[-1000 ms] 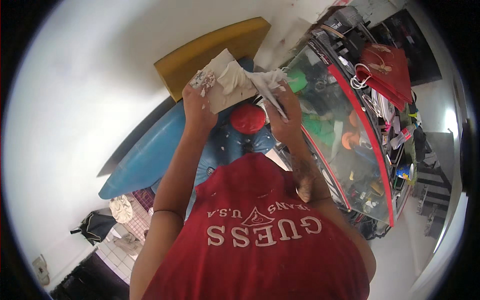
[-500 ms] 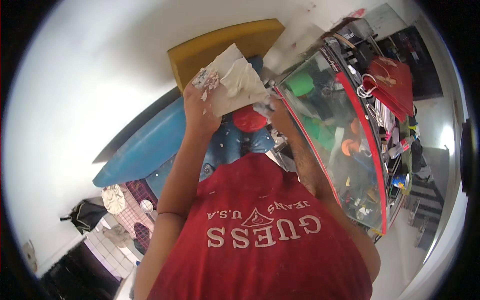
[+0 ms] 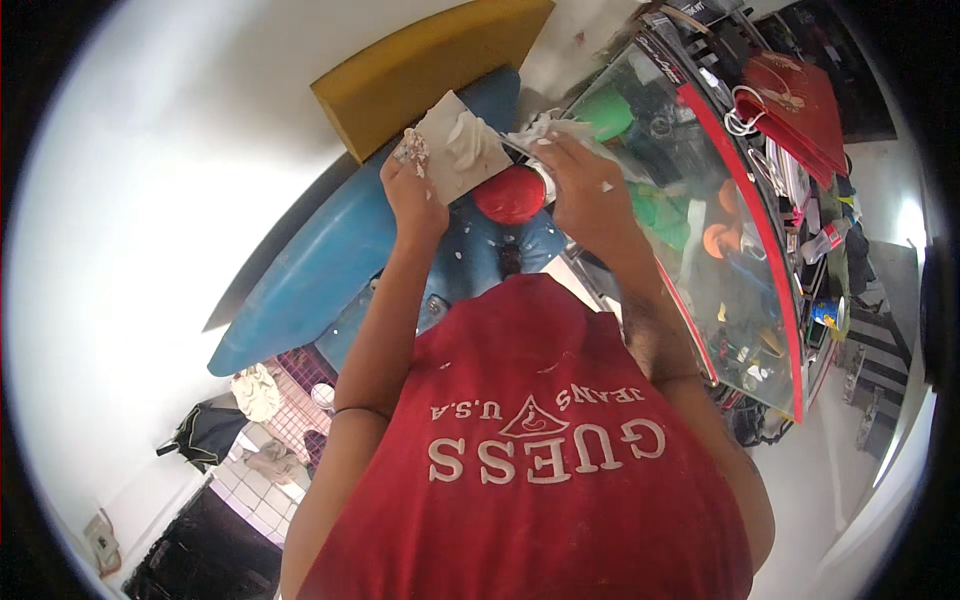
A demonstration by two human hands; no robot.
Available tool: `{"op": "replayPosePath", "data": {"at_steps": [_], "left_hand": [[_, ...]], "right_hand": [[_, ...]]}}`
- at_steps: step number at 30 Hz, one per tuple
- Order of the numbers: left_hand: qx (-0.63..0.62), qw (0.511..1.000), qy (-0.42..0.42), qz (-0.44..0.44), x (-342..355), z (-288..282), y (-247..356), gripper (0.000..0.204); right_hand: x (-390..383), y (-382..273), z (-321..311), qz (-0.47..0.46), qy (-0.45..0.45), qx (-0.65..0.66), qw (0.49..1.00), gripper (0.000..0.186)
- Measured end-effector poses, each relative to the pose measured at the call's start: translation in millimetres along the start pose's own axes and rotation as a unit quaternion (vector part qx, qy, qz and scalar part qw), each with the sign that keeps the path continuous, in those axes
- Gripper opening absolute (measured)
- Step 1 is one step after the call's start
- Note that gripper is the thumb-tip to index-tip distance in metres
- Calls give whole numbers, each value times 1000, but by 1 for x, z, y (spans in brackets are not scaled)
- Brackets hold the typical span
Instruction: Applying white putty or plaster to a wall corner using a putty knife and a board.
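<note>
"Since I'm running this from far off, tell me where you have the board (image 3: pixel 437 125)."

"Up front, raised over the legs, in my left hand (image 3: pixel 413 200). I'm gripping it by the near-left edge; I can't tell how far the fingers reach underneath."

"And the right?"

"My right hand (image 3: pixel 585 190) is clasped on a blade (image 3: pixel 517 149), with its handle hidden in my grasp. I see the blade nearly edge-on, beside the board's right edge; whether they touch, I can't tell."

"How would you expect the board to handle?"

"Light and stiff, I'd judge: it's flat and straight-edged. The white paste (image 3: pixel 470 143) is the awkward part. It looks soft and sticky, and it's heaped away from my grip, so a roll of the wrist could let it slump."

"Slippery?"

"Where it's smeared, probably. The crumbs (image 3: pixel 413 152) by my left fingers look dry; I'd expect them to flake off rather than give me grip."

"Then where would you take hold?"

"From below, palm spread near the middle, thumb over a bare edge. A pinch at one corner would leave the load hanging out front."

"And the blade?"

"By the handle, clear of the paste piled on it. I'd guess it's thin enough to flex, so I'd keep it level."

"What's underneath?"

"Something red and round (image 3: pixel 510 195), perhaps a tub, lower down between my hands."
</note>
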State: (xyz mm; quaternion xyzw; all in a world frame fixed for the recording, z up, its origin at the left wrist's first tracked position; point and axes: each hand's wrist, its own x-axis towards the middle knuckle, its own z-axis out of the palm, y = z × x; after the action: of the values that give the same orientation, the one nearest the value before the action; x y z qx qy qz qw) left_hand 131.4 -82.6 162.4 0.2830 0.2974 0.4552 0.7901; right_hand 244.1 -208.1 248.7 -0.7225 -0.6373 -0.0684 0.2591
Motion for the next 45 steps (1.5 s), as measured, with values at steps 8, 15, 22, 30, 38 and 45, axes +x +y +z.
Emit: {"op": "replayPosePath", "data": {"at_steps": [8,15,22,30,38,45], "left_hand": [[2,990,1,-139,-10,-18,-2,17],[642,700,-278,141,6,-48,-5,19],[516,812,-254,-97,84,-166,-83,20],[744,505,-433,-57,69,-144,-83,30],[750,473,-447,-121,62,-170,-93,28],[716,557,-410,-94,76,-183,-101,27]], "right_hand": [[0,26,18,94,-25,51,994,23],[-1,27,56,25,-190,108,976,28],[-40,52,177,63,-188,217,956,30],[-91,49,233,208,-229,289,906,31],[-114,26,228,224,-261,339,876,31],[-95,28,180,171,-368,451,795,30]]}}
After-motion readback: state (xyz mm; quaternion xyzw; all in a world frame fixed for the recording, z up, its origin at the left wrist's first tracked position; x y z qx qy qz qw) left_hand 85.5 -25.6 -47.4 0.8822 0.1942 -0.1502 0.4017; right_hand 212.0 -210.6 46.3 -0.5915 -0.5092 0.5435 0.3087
